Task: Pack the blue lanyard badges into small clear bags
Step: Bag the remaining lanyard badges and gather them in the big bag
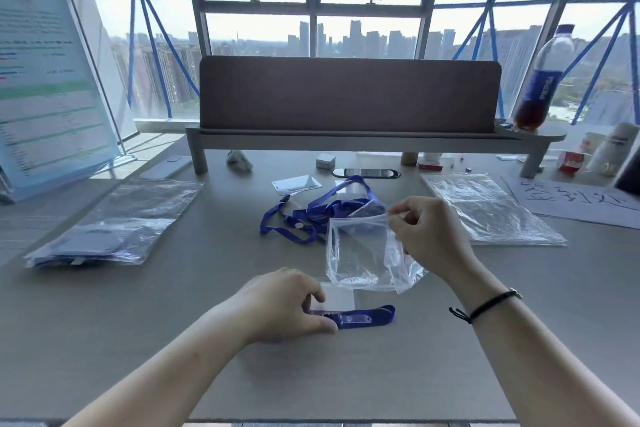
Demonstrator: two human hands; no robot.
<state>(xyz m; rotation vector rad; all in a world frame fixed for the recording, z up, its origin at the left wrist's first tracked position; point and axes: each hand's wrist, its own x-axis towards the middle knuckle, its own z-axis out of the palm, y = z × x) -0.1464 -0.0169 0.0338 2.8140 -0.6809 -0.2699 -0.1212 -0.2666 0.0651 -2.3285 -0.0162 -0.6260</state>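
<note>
Grey desk (138, 322) by window — right hand (429, 236) pinches small clear bag (363, 253) by its mouth, left hand (280, 302) grips folded lanyard badge (349, 314), apparently bundled. Bagging step — next, slide it in.

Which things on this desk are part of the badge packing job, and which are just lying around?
Part of the job:
small clear bag, pinched by the right hand
folded blue lanyard badge, held by the left hand
loose pile of blue lanyards
flat stacks of clear bags, left and right

Just lying about:
cola bottle
phone
handwritten paper sign
</note>
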